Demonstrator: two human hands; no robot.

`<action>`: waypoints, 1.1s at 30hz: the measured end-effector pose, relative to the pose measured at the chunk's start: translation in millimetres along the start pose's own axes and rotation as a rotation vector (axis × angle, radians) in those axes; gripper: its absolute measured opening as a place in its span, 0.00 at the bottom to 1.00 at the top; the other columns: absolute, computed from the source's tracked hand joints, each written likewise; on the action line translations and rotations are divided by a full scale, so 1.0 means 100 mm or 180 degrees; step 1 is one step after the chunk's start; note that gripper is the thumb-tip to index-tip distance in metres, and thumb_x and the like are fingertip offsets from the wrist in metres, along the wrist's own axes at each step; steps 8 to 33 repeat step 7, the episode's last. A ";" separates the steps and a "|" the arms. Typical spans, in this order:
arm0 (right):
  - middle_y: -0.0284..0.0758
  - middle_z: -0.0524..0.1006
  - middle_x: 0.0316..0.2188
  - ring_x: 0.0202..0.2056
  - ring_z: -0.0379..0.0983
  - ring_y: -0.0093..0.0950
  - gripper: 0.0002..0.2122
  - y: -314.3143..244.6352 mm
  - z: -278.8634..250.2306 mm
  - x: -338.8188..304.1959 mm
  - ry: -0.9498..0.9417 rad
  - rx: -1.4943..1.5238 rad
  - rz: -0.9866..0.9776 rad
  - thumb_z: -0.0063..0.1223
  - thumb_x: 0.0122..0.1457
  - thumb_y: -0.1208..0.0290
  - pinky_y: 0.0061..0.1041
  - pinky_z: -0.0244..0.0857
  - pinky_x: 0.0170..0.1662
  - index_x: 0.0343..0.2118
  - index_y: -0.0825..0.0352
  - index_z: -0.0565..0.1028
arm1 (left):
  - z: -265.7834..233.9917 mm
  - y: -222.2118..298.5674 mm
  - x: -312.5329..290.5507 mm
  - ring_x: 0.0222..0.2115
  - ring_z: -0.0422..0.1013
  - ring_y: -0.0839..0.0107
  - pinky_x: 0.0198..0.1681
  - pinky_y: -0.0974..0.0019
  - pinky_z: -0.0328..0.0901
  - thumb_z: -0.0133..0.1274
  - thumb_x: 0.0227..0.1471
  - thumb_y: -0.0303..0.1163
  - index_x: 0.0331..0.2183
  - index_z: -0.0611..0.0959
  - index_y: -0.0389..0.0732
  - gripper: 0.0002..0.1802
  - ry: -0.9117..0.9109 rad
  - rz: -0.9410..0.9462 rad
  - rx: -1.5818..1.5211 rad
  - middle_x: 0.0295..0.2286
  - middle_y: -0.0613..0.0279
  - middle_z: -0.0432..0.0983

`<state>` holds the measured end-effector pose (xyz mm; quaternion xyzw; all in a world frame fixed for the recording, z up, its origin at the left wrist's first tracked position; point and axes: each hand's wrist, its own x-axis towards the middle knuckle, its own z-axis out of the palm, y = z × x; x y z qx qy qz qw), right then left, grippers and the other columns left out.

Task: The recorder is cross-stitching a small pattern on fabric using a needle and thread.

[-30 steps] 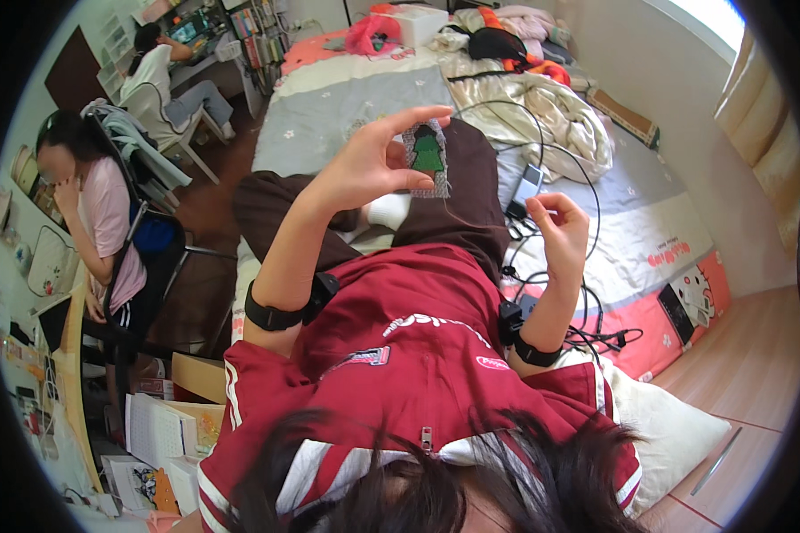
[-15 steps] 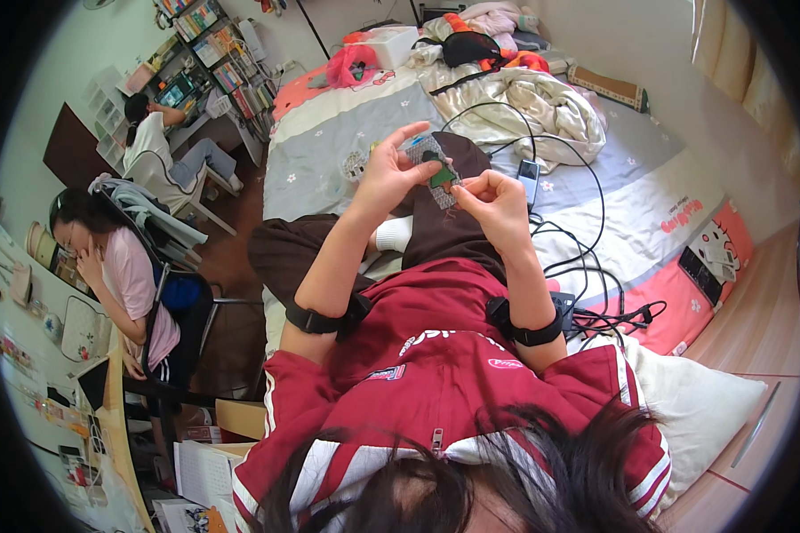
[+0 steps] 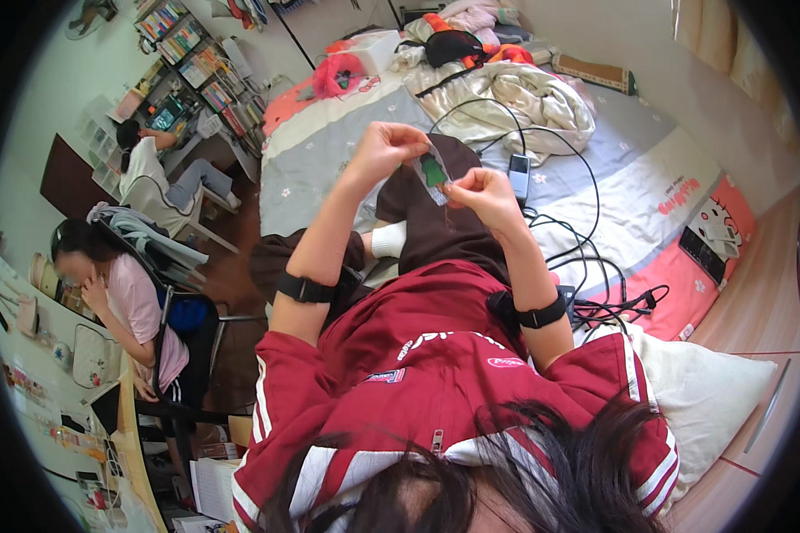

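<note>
Above my crossed legs I hold a small piece of pale grey mesh canvas (image 3: 422, 174) with a dark green, tree-shaped stitched patch on it. My left hand (image 3: 386, 153) pinches its upper edge. At the lower right edge, the thumb and fingers of my right hand (image 3: 484, 195) are closed on the canvas. A thin brownish thread (image 3: 451, 217) hangs below the right fingertips. Whether a needle is between those fingers is too small to tell.
I sit on a bed (image 3: 302, 169) with a bunched cream blanket (image 3: 524, 111). Black cables (image 3: 596, 266) and a small grey device (image 3: 518, 178) lie to my right, with a phone (image 3: 700, 258) beyond. A pillow (image 3: 702, 400) is beside me. Two people sit at desks on the left.
My left hand has shifted from across the canvas face to its upper edge, uncovering the green patch. The canvas has turned, and my right hand still grips its lower edge.
</note>
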<state>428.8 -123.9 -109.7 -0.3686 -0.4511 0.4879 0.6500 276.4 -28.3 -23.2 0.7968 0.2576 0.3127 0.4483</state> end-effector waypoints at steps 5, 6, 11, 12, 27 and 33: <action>0.33 0.73 0.16 0.18 0.68 0.19 0.09 0.07 -0.03 0.47 0.0304 -0.0587 -0.0325 0.59 0.43 0.72 0.16 0.62 0.23 0.17 0.71 0.71 | -0.20 -0.30 0.36 0.20 0.68 0.82 0.24 0.78 0.62 0.54 0.42 0.25 0.27 0.80 0.37 0.05 0.0223 0.0457 -0.0037 0.22 0.66 0.75; 0.34 0.73 0.16 0.18 0.68 0.19 0.09 0.12 -0.03 0.61 0.0370 -0.0664 -0.0369 0.59 0.43 0.71 0.16 0.62 0.23 0.19 0.72 0.72 | -0.21 -0.36 0.46 0.23 0.68 0.81 0.28 0.78 0.63 0.53 0.43 0.26 0.28 0.80 0.37 0.06 0.0420 0.0537 0.0217 0.23 0.65 0.75; 0.34 0.73 0.16 0.18 0.68 0.19 0.10 0.17 -0.03 0.77 0.0448 -0.0750 -0.0409 0.59 0.43 0.71 0.17 0.63 0.23 0.21 0.73 0.73 | -0.21 -0.37 0.60 0.26 0.69 0.80 0.33 0.77 0.64 0.52 0.44 0.27 0.29 0.80 0.36 0.07 0.0595 0.0605 0.0468 0.24 0.64 0.75; 0.34 0.73 0.16 0.18 0.68 0.19 0.10 0.17 -0.03 0.77 0.0448 -0.0750 -0.0409 0.59 0.43 0.71 0.17 0.63 0.23 0.21 0.73 0.73 | -0.21 -0.37 0.60 0.26 0.69 0.80 0.33 0.77 0.64 0.52 0.44 0.27 0.29 0.80 0.36 0.07 0.0595 0.0605 0.0468 0.24 0.64 0.75; 0.34 0.73 0.16 0.18 0.68 0.19 0.10 0.17 -0.03 0.77 0.0448 -0.0750 -0.0409 0.59 0.43 0.71 0.17 0.63 0.23 0.21 0.73 0.73 | -0.21 -0.37 0.60 0.26 0.69 0.80 0.33 0.77 0.64 0.52 0.44 0.27 0.29 0.80 0.36 0.07 0.0595 0.0605 0.0468 0.24 0.64 0.75; 0.34 0.73 0.16 0.18 0.68 0.19 0.10 0.17 -0.03 0.77 0.0448 -0.0750 -0.0409 0.59 0.43 0.71 0.17 0.63 0.23 0.21 0.73 0.73 | -0.21 -0.37 0.60 0.26 0.69 0.80 0.33 0.77 0.64 0.52 0.44 0.27 0.29 0.80 0.36 0.07 0.0595 0.0605 0.0468 0.24 0.64 0.75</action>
